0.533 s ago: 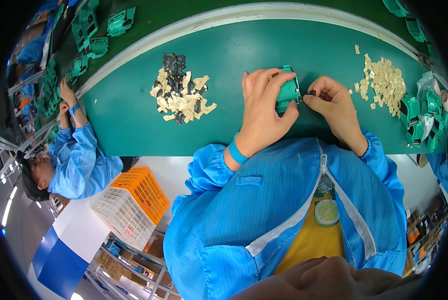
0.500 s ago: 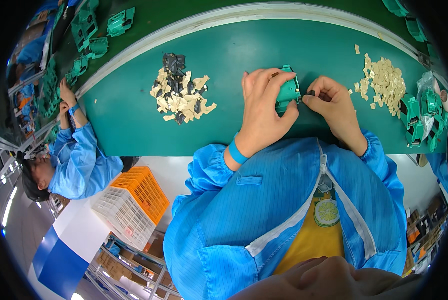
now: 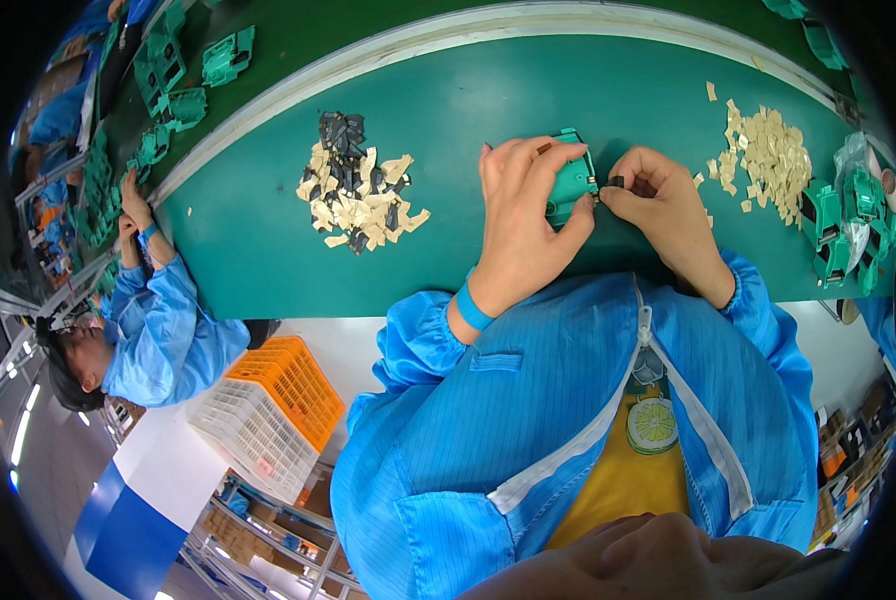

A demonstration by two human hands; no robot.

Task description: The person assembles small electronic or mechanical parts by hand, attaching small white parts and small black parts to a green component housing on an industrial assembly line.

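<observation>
Left hand (image 3: 524,215) clamped around small teal plastic housing (image 3: 571,180) on green bench mat (image 3: 448,110). Right hand (image 3: 660,205) fingertips pinched together on tiny black part (image 3: 616,182) (at housing's edge).

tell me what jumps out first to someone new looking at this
At the centre of the green table, the left hand grips a small green part while the right hand pinches a tiny dark piece at its edge. A mixed heap of tan and black bits lies to the left and a tan pile to the right. A co-worker in a blue coat works at the far left.
</observation>
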